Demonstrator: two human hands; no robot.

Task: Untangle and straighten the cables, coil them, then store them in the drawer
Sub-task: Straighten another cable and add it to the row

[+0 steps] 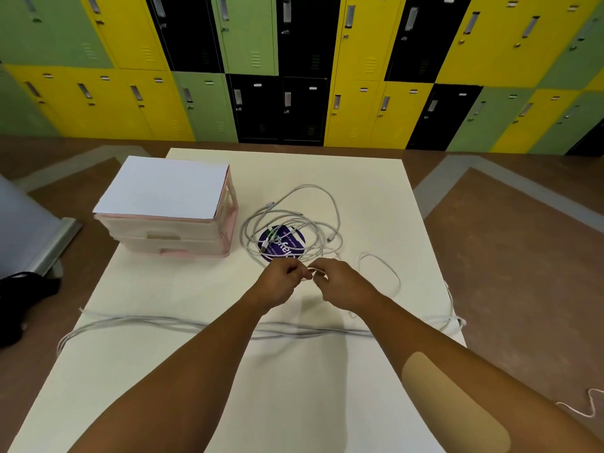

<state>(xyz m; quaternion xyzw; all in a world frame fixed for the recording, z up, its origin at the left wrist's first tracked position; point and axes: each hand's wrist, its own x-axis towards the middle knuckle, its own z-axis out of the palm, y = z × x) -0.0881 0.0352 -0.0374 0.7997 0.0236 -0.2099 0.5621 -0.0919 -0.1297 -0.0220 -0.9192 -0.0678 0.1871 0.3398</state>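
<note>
A tangle of white cables (294, 223) lies on the cream table (294, 403), partly over a purple round sticker (283, 242). My left hand (277, 284) and my right hand (343, 284) meet just in front of the tangle, both pinching a thin white cable (315, 272) between them. One loop of cable (380, 273) lies to the right of my right hand. Several straightened cables (163, 322) stretch across the table under my forearms. A pink drawer unit (170, 220) with a white top stands at the back left, its drawers closed.
Yellow, green and black lockers (294, 67) line the far wall. A grey stand (36, 233) and a black object (23, 299) sit on the floor to the left. A cable end (585, 407) trails on the floor at the right.
</note>
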